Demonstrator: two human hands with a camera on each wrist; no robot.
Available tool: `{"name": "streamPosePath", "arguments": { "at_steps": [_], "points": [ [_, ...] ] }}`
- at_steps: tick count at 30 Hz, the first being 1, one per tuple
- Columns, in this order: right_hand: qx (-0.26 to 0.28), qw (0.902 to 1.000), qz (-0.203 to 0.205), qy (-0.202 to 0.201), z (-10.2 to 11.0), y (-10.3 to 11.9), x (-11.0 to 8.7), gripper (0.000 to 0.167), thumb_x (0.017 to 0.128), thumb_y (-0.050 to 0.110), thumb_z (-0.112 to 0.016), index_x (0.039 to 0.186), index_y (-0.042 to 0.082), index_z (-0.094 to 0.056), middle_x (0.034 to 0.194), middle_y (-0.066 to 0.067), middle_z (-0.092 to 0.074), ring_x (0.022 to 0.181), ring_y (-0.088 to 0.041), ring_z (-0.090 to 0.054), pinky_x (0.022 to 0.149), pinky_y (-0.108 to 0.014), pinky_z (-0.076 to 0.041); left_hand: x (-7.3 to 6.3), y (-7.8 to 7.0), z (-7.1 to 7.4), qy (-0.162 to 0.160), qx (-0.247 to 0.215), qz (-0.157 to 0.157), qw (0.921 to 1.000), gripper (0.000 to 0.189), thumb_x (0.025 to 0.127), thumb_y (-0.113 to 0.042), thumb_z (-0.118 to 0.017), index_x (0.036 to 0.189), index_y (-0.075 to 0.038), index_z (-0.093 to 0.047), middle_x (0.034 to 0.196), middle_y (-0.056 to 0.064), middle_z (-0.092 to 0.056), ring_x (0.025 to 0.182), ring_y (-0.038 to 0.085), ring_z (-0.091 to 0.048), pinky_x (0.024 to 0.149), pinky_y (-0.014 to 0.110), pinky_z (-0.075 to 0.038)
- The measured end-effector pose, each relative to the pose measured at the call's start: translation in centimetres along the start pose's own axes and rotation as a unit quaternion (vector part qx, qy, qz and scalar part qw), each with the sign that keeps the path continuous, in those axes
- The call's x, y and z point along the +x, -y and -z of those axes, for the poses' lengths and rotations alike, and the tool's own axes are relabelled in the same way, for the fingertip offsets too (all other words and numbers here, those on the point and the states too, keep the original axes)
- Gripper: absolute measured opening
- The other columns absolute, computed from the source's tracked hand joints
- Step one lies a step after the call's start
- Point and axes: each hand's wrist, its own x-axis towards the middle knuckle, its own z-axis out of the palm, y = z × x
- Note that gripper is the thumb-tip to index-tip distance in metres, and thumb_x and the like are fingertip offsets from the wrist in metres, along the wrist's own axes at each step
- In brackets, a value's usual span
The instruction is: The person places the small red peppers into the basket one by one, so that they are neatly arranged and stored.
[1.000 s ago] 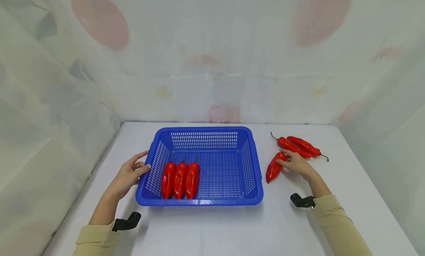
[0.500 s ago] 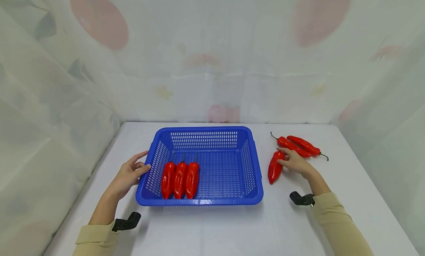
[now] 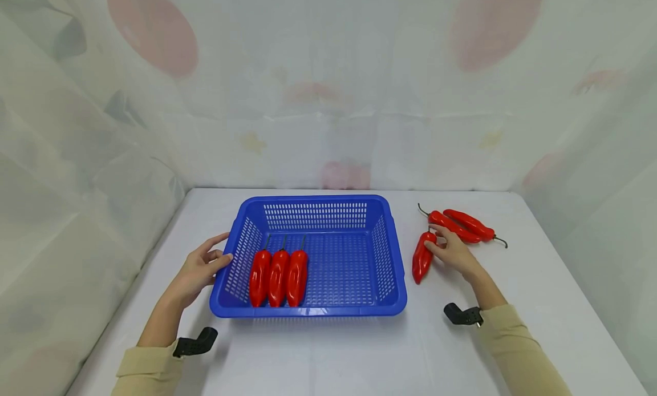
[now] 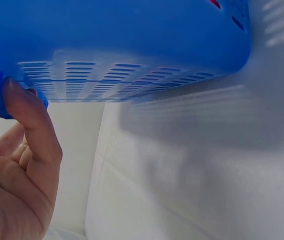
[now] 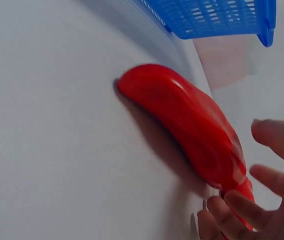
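On the left, a blue plastic basket (image 3: 354,312) holds three red chili peppers (image 3: 279,277) side by side, stems pointing away. My left hand (image 3: 197,270) grips the basket's left rim; in the left wrist view a bent finger (image 4: 37,120) reaches up to the rim's edge. Another red chili pepper (image 5: 186,125) lies on the table right of the basket, its tip toward me. My right hand (image 3: 454,253) is at its stem end. In the right wrist view the thumb stands apart from the pepper, and the fingertips are beside the stem end.
Behind the right hand lie two more red chili peppers (image 3: 467,223), close together near the back right of the white table (image 3: 359,356). Printed white sheeting (image 3: 328,99) walls the table at the back and sides. A small black camera (image 3: 462,314) sits on each wrist.
The pepper by my right hand has turned from slanted to more upright in the head view, its stem now showing. My right hand has shifted slightly left. The left hand and basket stay put.
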Motion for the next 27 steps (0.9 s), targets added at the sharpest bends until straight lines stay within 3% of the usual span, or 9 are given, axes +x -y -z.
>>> {"name": "streamPosePath", "arguments": {
  "at_steps": [4,9,13,20,27],
  "points": [
    [0.014,0.9984,-0.045,-0.031,-0.6,0.3,-0.3,0.068,0.091,0.035,-0.054,0.143,0.002,-0.024,0.135,-0.029,-0.035,0.114,-0.042,-0.045,0.081,-0.043,-0.053,-0.1,-0.1,0.0,0.000,0.001,-0.001,1.0000,0.066,0.092,-0.026,-0.056,0.147,-0.016,-0.021,0.095,0.016,-0.054,0.076,0.018,-0.064,0.068,0.037,-0.057],
    [0.012,0.9949,-0.085,-0.053,-1.3,0.6,-0.8,0.069,0.091,0.040,-0.053,0.140,-0.001,-0.026,0.122,-0.027,-0.045,0.094,-0.032,-0.056,0.071,-0.032,-0.055,-0.2,-0.3,-0.1,-0.003,0.003,0.002,1.0000,0.066,0.092,-0.027,-0.057,0.146,-0.017,-0.022,0.095,0.015,-0.054,0.076,0.018,-0.064,0.067,0.037,-0.057],
    [-0.009,0.9934,-0.098,-0.060,-1.7,0.8,-0.8,0.073,0.089,0.042,-0.054,0.138,-0.004,-0.028,0.110,-0.024,-0.050,0.083,-0.027,-0.055,0.066,-0.028,-0.053,-0.2,-0.3,-0.2,-0.005,0.003,0.006,1.0000,0.066,0.091,-0.027,-0.057,0.146,-0.017,-0.022,0.095,0.016,-0.054,0.076,0.018,-0.064,0.068,0.037,-0.057],
    [-0.039,0.9901,-0.120,-0.061,-2.2,1.2,-0.5,0.076,0.087,0.042,-0.056,0.136,-0.007,-0.027,0.107,-0.023,-0.048,0.092,-0.031,-0.050,0.068,-0.030,-0.049,-0.1,-0.1,-0.2,-0.006,0.007,0.012,0.9999,0.066,0.092,-0.026,-0.056,0.147,-0.017,-0.021,0.097,0.018,-0.054,0.076,0.018,-0.063,0.068,0.037,-0.057],
    [-0.052,0.9907,-0.115,-0.051,-2.0,1.5,-0.4,0.073,0.088,0.038,-0.056,0.134,-0.010,-0.027,0.105,-0.025,-0.049,0.091,-0.032,-0.050,0.070,-0.033,-0.051,-0.3,-0.5,-0.2,-0.006,0.007,0.010,0.9999,0.066,0.092,-0.026,-0.056,0.147,-0.014,-0.021,0.097,0.018,-0.054,0.076,0.018,-0.063,0.068,0.036,-0.057]
  ]
}}
